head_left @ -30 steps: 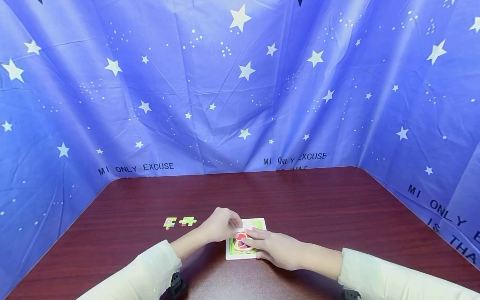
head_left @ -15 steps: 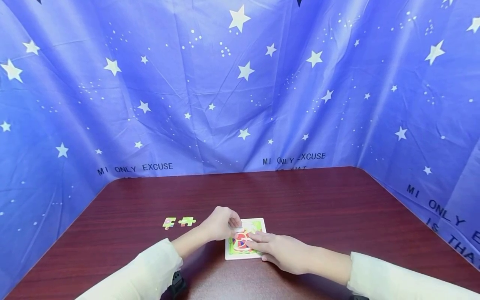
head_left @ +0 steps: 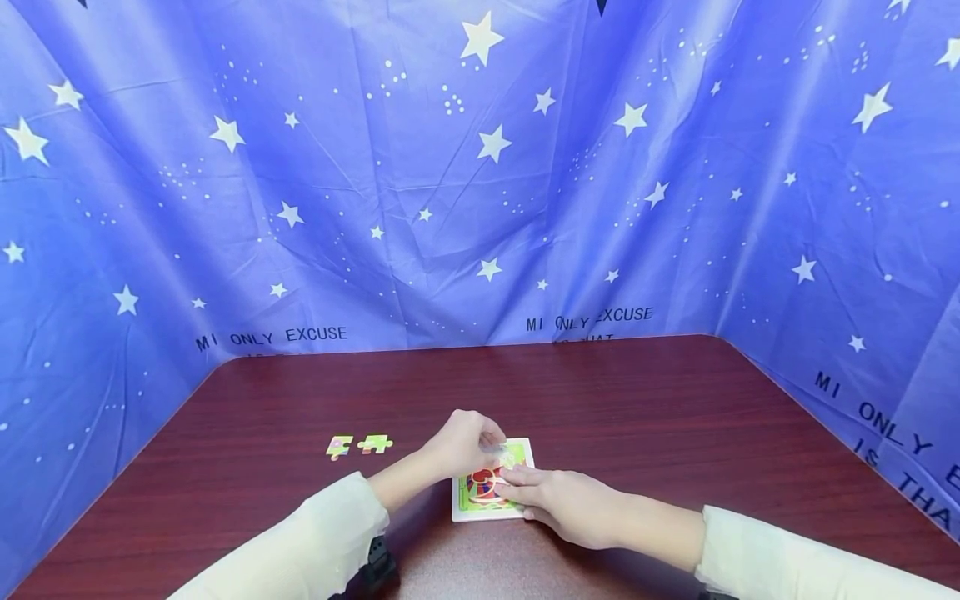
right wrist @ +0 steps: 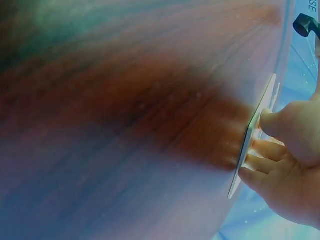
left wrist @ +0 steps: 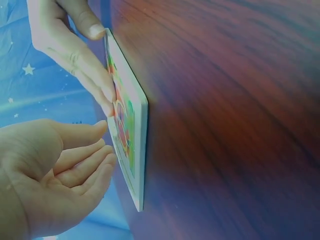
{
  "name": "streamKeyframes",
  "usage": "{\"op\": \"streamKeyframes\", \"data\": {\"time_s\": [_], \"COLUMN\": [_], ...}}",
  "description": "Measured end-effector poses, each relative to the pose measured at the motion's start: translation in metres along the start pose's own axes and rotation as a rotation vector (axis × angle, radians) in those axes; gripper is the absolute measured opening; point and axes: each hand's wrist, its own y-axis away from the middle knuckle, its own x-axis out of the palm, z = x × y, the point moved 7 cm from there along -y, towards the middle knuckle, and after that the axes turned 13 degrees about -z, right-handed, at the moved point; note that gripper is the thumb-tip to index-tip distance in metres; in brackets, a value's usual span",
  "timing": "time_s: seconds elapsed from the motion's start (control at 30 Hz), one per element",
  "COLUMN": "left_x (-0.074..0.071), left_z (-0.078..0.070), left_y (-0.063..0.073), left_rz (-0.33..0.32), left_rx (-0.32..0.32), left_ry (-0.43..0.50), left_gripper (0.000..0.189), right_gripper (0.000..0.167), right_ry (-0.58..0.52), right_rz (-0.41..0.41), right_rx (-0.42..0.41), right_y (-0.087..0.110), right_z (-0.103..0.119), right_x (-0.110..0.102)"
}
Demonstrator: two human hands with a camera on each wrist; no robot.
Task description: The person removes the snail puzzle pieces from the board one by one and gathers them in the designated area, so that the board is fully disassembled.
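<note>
A small white-framed picture puzzle board (head_left: 468,504), green with a red figure, lies on the dark red-brown table (head_left: 637,417). My left hand (head_left: 462,443) is over its far left part, fingertips at the surface. In the left wrist view that hand's thumb stands apart from its bent fingers, with no piece visible between them. My right hand (head_left: 573,507) rests extended fingers on the picture from the right, its thumb by the near right edge. The fingers hide part of the picture. Whether a loose piece lies beneath them I cannot tell.
Two loose jigsaw pieces, a green one (head_left: 375,443) and a green one with pink (head_left: 340,447), lie side by side left of the board. A blue star-printed curtain (head_left: 420,167) hangs behind the table.
My left hand has moved right across the top of the board. The right hand has drawn back slightly toward the right, its fingers still on the picture. Both loose pieces have stayed put.
</note>
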Motion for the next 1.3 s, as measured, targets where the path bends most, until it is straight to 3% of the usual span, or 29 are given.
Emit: {"op": "streamKeyframes", "data": {"time_s": [0.43,0.73,0.9,1.17,1.3], "left_x": [0.015,0.017,0.014,0.009,0.011], "left_z": [-0.014,-0.014,-0.015,-0.012,-0.006], "left_y": [-0.006,-0.01,-0.009,-0.005,-0.005], "left_rz": [0.013,-0.007,-0.019,-0.018,0.007], "left_rx": [0.01,0.036,0.015,-0.111,-0.266], "left_ry": [-0.008,-0.023,-0.006,0.076,0.164], "left_gripper": [0.021,0.014,0.012,0.01,0.011], "right_gripper": [0.038,0.039,0.04,0.04,0.04], "right_ry": [0.053,0.056,0.035,0.011,0.006], "right_rz": [-0.083,-0.081,-0.068,-0.074,-0.082], "right_rx": [-0.03,-0.04,-0.04,-0.069,-0.087], "right_y": [0.006,0.005,0.004,0.003,0.003], "right_z": [-0.001,-0.002,-0.004,-0.004,-0.003], "right_x": [-0.006,-0.007,-0.007,-0.008,-0.007]}}
